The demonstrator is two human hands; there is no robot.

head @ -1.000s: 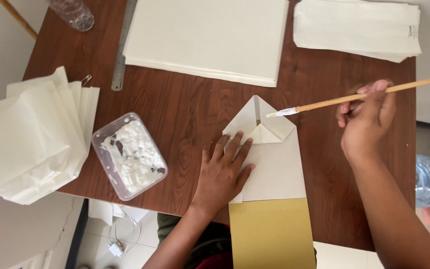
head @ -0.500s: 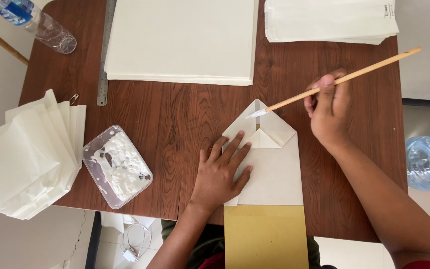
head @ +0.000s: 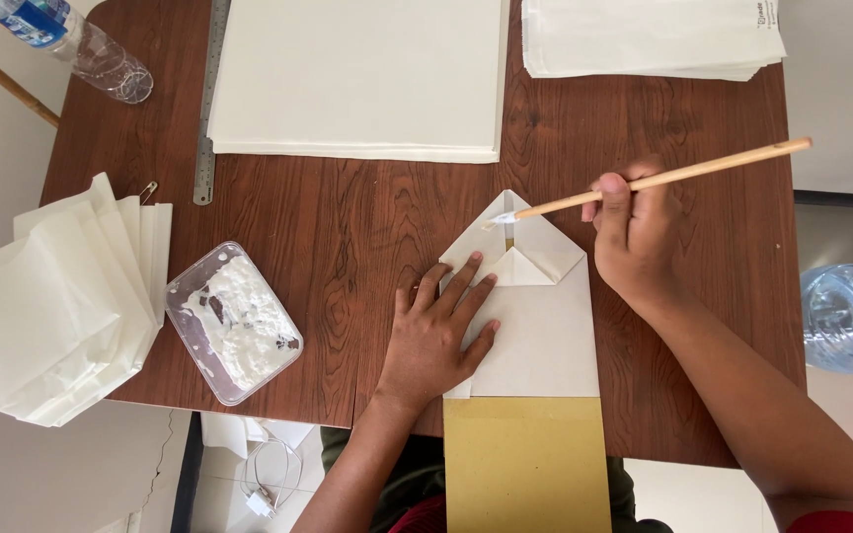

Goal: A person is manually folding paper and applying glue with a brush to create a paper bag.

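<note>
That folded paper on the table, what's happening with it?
A person is gluing a folded white paper piece, perhaps a paper bag. The left hand lies flat on it, pinning it to the wooden table. The right hand holds a thin wooden brush, its white-coated tip touching the pointed folded flaps at the top. A clear tray of white paste sits to the left, with a fanned stack of finished folded papers beyond it.

Operator: bare forearms, no gloves.
Left hand [head: 433,341] and right hand [head: 637,235] unadorned; red sleeve edge [head: 841,520] at right upper arm.
</note>
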